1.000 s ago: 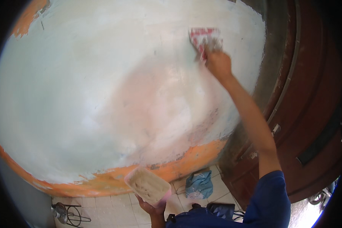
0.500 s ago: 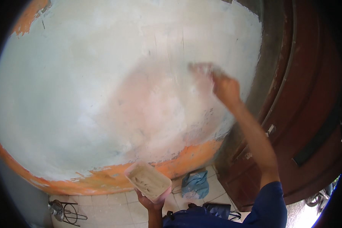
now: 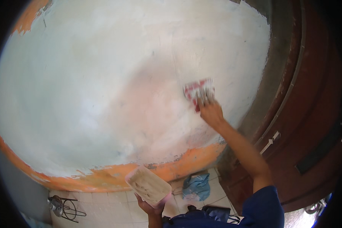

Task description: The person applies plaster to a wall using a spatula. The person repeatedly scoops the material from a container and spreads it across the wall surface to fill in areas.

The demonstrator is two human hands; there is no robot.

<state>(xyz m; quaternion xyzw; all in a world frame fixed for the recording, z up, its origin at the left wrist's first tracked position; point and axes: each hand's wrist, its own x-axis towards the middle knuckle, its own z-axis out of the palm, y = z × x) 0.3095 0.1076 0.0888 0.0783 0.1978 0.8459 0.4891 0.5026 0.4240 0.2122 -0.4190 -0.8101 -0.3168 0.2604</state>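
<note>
My right hand [image 3: 211, 110] grips a red putty scraper [image 3: 198, 91] smeared with white. Its wide blade lies against the wall [image 3: 83, 87], which is coated in whitish filler over orange paint. Low in front of me, my left hand [image 3: 151, 207] is wrapped round the underside of a pink rectangular tub [image 3: 150, 186]. Beige putty fills part of the tub, its surface marked with scrape lines. The tub's open top tilts toward me.
Orange paint [image 3: 98, 180] shows along the wall's bottom. To the right is a dark red door [image 3: 311, 125] with a white handle [image 3: 269, 143]. On the tiled floor [image 3: 114, 207] are a blue plastic bag [image 3: 197, 187] and, at left, a black metal stand [image 3: 70, 209].
My right hand has moved down and slightly left across the wall, and the scraper's face has turned into view. The left hand and tub have hardly moved.
</note>
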